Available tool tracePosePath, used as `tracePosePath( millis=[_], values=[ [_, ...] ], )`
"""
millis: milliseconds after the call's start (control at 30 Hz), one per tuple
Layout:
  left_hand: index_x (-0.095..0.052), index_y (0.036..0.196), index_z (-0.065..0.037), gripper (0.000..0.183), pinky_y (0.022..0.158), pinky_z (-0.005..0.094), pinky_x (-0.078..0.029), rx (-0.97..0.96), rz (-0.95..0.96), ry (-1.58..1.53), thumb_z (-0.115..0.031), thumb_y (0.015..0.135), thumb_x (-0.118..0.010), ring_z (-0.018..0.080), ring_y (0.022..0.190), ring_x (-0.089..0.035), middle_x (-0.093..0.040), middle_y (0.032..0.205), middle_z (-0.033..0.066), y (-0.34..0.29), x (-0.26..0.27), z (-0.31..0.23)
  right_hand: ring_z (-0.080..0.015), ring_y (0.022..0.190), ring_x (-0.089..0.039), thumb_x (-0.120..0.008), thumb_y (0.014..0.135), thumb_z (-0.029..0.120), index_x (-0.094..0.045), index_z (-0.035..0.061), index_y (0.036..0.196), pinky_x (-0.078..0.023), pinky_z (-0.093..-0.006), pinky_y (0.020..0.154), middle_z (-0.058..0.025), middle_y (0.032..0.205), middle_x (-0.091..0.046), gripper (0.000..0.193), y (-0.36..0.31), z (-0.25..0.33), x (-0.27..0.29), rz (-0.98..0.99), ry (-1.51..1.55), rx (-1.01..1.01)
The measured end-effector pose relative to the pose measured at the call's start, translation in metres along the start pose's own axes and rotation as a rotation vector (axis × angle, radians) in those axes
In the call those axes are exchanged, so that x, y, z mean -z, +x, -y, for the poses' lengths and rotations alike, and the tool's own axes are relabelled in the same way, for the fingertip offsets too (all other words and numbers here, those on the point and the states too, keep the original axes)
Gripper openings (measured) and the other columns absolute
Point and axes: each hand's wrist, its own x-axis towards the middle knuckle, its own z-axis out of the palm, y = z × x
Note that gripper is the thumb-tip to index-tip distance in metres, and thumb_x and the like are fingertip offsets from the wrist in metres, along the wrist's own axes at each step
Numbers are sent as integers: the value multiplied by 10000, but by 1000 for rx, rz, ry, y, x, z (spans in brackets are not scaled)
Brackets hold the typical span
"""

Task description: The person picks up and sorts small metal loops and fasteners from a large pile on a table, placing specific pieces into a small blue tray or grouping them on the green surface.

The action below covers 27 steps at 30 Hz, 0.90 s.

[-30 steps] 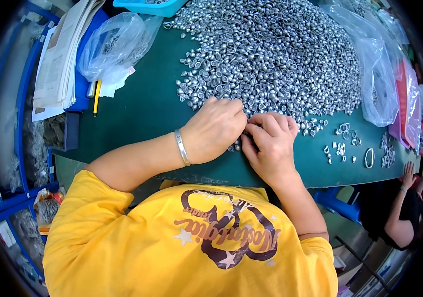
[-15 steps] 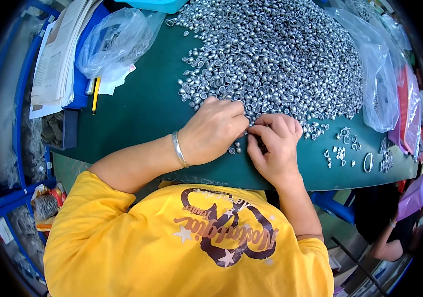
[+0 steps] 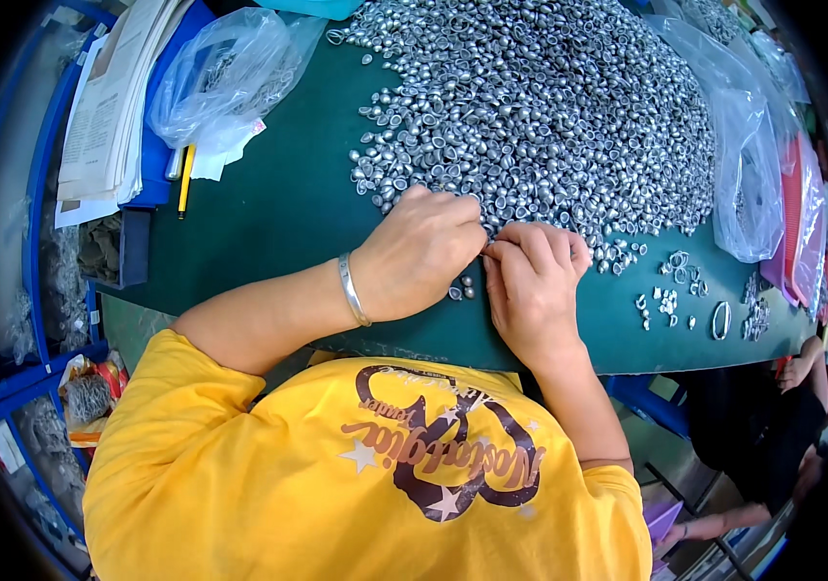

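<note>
A large heap of small silver-coloured metal pieces (image 3: 549,107), many of them hollow and rounded, spreads over the green tabletop (image 3: 269,232). At its near edge my left hand (image 3: 428,254) is closed, fingers curled down, with a metal bangle at the wrist. My right hand (image 3: 538,290) is closed in a pinch just beside it, thumb and fingertips meeting close to the left fingertips. Whatever either hand grips is hidden or too small to make out. A few loose metal pieces (image 3: 462,290) lie on the table between the hands, below the left fingers.
Right of my hands lie small sorted groups of metal parts (image 3: 665,302) and an oval ring (image 3: 721,320). Clear plastic bags (image 3: 748,184) flank the heap. At left are stacked papers (image 3: 109,116), a yellow pencil (image 3: 185,184) and a grey bin (image 3: 133,250). A co-worker's arm (image 3: 723,523) shows lower right.
My right thumb and fingers have drawn closer together, covering the gap between them. The left hand has barely moved. At lower right the co-worker has shifted, and a purple sheet is lower.
</note>
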Motion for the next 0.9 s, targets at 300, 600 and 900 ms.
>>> tracePosePath(
  millis=[300,600,900],
  values=[
    [-561,736,-54,88,615,337,-393,63,-102,-260,-35,701,-640,238,702,-531,-527,741,63,4,4,-2,-211,840,-484,-620,711,28,-565,76,805,-297,-332,792,-34,889,-554,119,-3,-9,6,-25,240,-102],
    [-569,785,-14,66,565,278,-447,189,-67,-557,-16,744,-620,199,670,-559,-546,764,81,3,5,-11,-221,795,-505,-598,708,4,-557,59,766,-325,-324,737,-57,851,-563,90,-2,-9,11,-80,353,-132],
    [-567,889,-2,97,618,233,-490,520,-448,-1049,-42,806,-599,111,694,-593,-607,779,45,42,43,23,-232,794,-521,-592,725,-13,-584,43,822,-357,-316,745,-85,861,-582,113,-3,-4,15,-241,284,-157]
  ],
)
